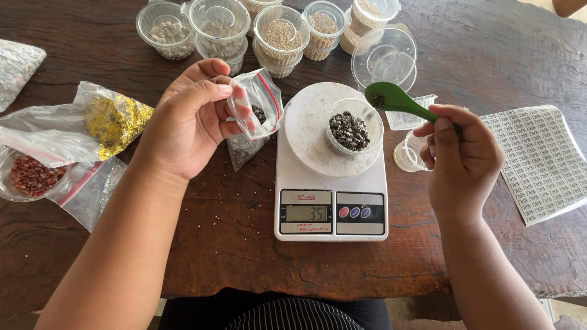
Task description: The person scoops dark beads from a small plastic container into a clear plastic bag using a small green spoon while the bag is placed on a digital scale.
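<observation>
My left hand [186,122] holds a small clear zip bag [257,104] with a red seal strip, open at the top, with a few dark seeds inside. My right hand [461,156] grips a green spoon [397,101] carrying several dark seeds, its bowl just above the rim of a small clear cup [353,127] full of dark speckled seeds. That cup stands on the round white plate of a white kitchen scale [330,183] with a lit display, between my two hands.
Several clear cups of seeds [278,36] line the far edge of the dark wooden table [232,244]. Plastic bags [73,128] and a dish of red seeds [30,175] lie at left. A sheet of labels [541,159] lies at right, with empty cups [385,58] behind the scale.
</observation>
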